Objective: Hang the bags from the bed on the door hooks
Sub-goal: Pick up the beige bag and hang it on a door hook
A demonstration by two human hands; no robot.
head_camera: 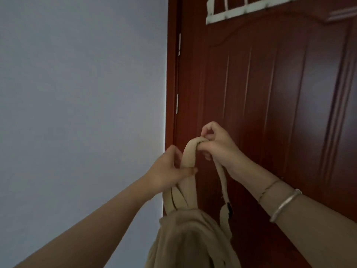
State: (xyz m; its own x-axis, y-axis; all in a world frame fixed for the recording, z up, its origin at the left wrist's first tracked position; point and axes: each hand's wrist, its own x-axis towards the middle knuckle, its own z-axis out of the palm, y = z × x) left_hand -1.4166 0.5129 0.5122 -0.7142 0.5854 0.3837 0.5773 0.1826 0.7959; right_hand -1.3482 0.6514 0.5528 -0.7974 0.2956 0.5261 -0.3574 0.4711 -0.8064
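Note:
A beige cloth bag (191, 240) hangs in front of the dark red door (270, 93), held up by its straps. My right hand (218, 146) is closed over the top of the strap loop. My left hand (170, 171) pinches the same straps a little lower on the left side. The white hook rack (241, 10) is fixed across the top of the door, well above both hands. Its hooks show no bag in the part I can see.
A pale blue-grey wall (77, 113) fills the left half. The door frame edge with two hinges (177, 74) runs down the middle. My right wrist wears a silver bangle (286, 206).

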